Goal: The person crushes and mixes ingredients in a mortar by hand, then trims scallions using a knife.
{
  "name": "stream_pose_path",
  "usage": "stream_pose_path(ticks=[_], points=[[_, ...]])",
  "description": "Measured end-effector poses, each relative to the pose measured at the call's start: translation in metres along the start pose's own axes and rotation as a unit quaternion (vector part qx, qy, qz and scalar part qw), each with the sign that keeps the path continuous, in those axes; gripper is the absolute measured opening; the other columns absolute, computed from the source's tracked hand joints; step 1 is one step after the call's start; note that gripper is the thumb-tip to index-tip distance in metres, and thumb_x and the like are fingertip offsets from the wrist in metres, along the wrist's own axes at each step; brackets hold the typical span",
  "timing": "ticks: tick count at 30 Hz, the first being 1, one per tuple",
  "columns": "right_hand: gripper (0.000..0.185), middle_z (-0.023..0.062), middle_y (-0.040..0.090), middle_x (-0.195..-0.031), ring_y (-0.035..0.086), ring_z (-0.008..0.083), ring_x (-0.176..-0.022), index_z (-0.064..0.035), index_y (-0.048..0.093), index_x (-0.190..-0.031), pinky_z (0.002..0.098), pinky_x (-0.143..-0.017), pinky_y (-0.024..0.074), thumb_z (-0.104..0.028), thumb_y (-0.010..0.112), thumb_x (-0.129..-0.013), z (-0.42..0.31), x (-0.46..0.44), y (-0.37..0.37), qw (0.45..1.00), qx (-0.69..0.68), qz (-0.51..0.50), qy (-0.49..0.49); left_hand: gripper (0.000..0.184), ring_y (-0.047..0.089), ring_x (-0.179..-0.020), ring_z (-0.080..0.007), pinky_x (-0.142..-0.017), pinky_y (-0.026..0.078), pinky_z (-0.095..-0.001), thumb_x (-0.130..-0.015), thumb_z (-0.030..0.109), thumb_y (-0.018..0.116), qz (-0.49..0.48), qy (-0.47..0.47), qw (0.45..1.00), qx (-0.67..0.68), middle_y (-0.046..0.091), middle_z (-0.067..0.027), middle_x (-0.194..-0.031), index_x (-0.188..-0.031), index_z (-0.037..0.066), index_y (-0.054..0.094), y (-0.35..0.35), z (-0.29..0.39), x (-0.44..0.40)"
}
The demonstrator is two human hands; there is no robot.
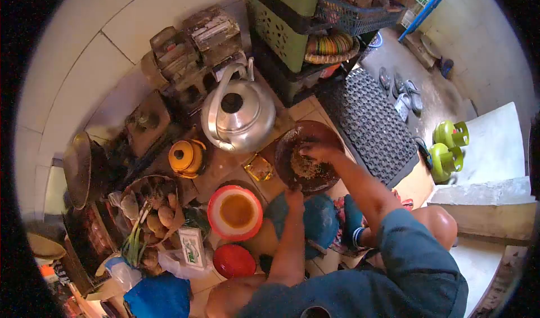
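Note:
A wide dark brown bowl (287, 174) stands on the tiled floor, with a greenish-yellow crumbly mass (305, 166) in its middle. My right hand (319, 152) reaches into the bowl at the upper edge of this mass, fingers bent downward; whether they hold anything is too small to tell. At the bowl's near rim is my left hand (294, 195), its fingers hard to make out. Just left of the bowl lies a shiny gold packet (259, 168). A red-rimmed white dish (215, 232) with brownish liquid stands lower left, above a red bowl (233, 261).
A large silver kettle (253, 115) stands beyond the bowl, near a yellow lidded pot (184, 158). Potatoes (165, 215) and green stalks (134, 242) lie left. Green crates (277, 34) stand at the back, a black mat (374, 126) and green gas cylinders (441, 163) at right.

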State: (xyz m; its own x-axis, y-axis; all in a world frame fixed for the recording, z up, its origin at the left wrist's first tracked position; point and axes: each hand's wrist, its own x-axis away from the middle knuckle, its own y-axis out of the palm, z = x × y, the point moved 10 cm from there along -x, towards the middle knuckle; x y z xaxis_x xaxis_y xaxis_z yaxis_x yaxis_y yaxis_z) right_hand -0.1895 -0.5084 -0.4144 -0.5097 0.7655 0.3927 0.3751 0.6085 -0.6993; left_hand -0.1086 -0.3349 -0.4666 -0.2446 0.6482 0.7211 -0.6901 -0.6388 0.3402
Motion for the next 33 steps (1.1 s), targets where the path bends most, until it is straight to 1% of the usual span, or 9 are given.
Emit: stream_pose_path(ticks=[5, 8, 11, 14, 17, 21, 27, 32, 33], points=[[0.053, 0.0206, 0.054, -0.115, 0.051, 0.037, -0.107, -0.0123, 0.038, -0.13, 0.0441, -0.09, 0.0415, -0.035, 0.052, -0.084, -0.058, 0.025, 0.013, 0.988, 0.077, 0.132, -0.035, 0.039, 0.061, -0.072, -0.0226, -0.053, 0.055, -0.036, -0.083, 0.005, 0.052, -0.053, 0.018, 0.996, 0.075, 0.054, -0.0122, -0.102, -0.119, 0.005, 0.039, 0.002, -0.009, -0.009], [0.051, 0.0216, 0.054, -0.114, 0.051, 0.0386, -0.106, -0.0104, 0.039, -0.128, 0.0449, -0.089, 0.0416, -0.032, 0.051, -0.084, -0.054, 0.046, 0.0, 0.972, 0.142, 0.169, 0.079, 0.038, 0.059, -0.078, -0.0202, -0.057, 0.053, -0.0327, -0.084, 0.007, 0.052, -0.079, 0.268, 0.958, -0.057, 0.054, -0.0108, -0.102, -0.12, 0.005, 0.039, -0.019, -0.041, -0.054], [0.051, 0.0242, 0.054, -0.111, 0.052, 0.0371, -0.105, -0.0098, 0.038, -0.129, 0.0461, -0.086, 0.0436, -0.029, 0.051, -0.084, -0.032, 0.016, -0.024, 0.993, -0.029, 0.061, 0.101, 0.04, 0.056, -0.087, -0.0175, -0.055, 0.049, -0.0282, -0.084, 0.008, 0.053, -0.01, 0.029, 0.986, -0.164, 0.054, -0.0104, -0.103, -0.121, 0.005, 0.039, -0.004, 0.002, 0.0], [0.049, 0.0258, 0.053, -0.112, 0.054, 0.0336, -0.104, -0.0102, 0.039, -0.129, 0.0463, -0.083, 0.0449, -0.028, 0.049, -0.084, -0.057, 0.044, -0.015, 0.998, 0.056, 0.009, 0.027, 0.041, 0.055, -0.089, -0.0184, -0.056, 0.049, -0.0278, -0.084, 0.006, 0.053, -0.045, 0.157, 0.985, -0.053, 0.055, -0.0112, -0.102, -0.122, 0.005, 0.039, 0.006, 0.02, -0.004], [0.051, 0.0257, 0.051, -0.114, 0.05, 0.0345, -0.108, -0.0133, 0.038, -0.13, 0.0466, -0.085, 0.044, -0.029, 0.05, -0.083, -0.063, 0.061, -0.001, 0.959, 0.222, 0.173, 0.023, 0.042, 0.057, -0.085, -0.0209, -0.06, 0.054, -0.0315, -0.084, 0.006, 0.053, -0.07, 0.266, 0.937, -0.215, 0.053, -0.0112, -0.104, -0.122, 0.006, 0.037, -0.002, -0.002, -0.025], [0.056, 0.025, 0.036, -0.128, 0.036, 0.0381, -0.119, -0.0148, 0.036, -0.131, 0.0521, -0.088, 0.0404, -0.038, 0.051, -0.083, -0.031, 0.035, -0.013, 0.986, 0.09, -0.018, 0.136, 0.044, 0.058, -0.081, -0.0228, -0.058, 0.056, -0.0362, -0.084, 0.008, 0.054, -0.077, 0.078, 0.994, 0.015, 0.051, -0.0117, -0.106, -0.123, 0.005, 0.036, 0.007, -0.003, 0.004], [0.059, 0.0231, 0.059, -0.103, 0.058, 0.0369, -0.095, -0.0246, 0.03, -0.135, 0.0529, -0.076, 0.0456, -0.034, 0.054, -0.082, -0.024, 0.059, 0.025, 0.932, 0.347, 0.097, 0.039, 0.044, 0.058, -0.079, -0.0237, -0.056, 0.057, -0.0371, -0.085, 0.008, 0.053, -0.045, 0.029, 0.997, -0.057, 0.049, -0.0135, -0.105, -0.125, 0.005, 0.034, -0.006, -0.021, -0.013], [0.062, 0.013, 0.039, -0.133, 0.044, 0.0409, -0.113, -0.0265, 0.036, -0.132, 0.054, -0.093, 0.0369, -0.039, 0.06, -0.076, -0.027, 0.027, -0.035, 0.932, -0.178, -0.17, 0.265, 0.038, 0.058, -0.076, -0.0214, -0.054, 0.054, -0.0362, -0.084, 0.005, 0.052, -0.053, 0.08, 0.995, 0.017, 0.051, -0.0124, -0.102, -0.12, 0.004, 0.039, -0.006, -0.021, -0.026], [0.062, 0.0132, 0.035, -0.136, 0.043, 0.0409, -0.114, -0.0247, 0.036, -0.132, 0.0541, -0.093, 0.0367, -0.039, 0.06, -0.077, -0.031, 0.015, -0.041, 0.96, -0.146, -0.115, 0.209, 0.036, 0.058, -0.075, -0.0209, -0.053, 0.054, -0.0358, -0.083, 0.005, 0.051, -0.078, 0.119, 0.989, 0.046, 0.051, -0.0121, -0.101, -0.118, 0.003, 0.041, -0.01, -0.036, -0.048]])
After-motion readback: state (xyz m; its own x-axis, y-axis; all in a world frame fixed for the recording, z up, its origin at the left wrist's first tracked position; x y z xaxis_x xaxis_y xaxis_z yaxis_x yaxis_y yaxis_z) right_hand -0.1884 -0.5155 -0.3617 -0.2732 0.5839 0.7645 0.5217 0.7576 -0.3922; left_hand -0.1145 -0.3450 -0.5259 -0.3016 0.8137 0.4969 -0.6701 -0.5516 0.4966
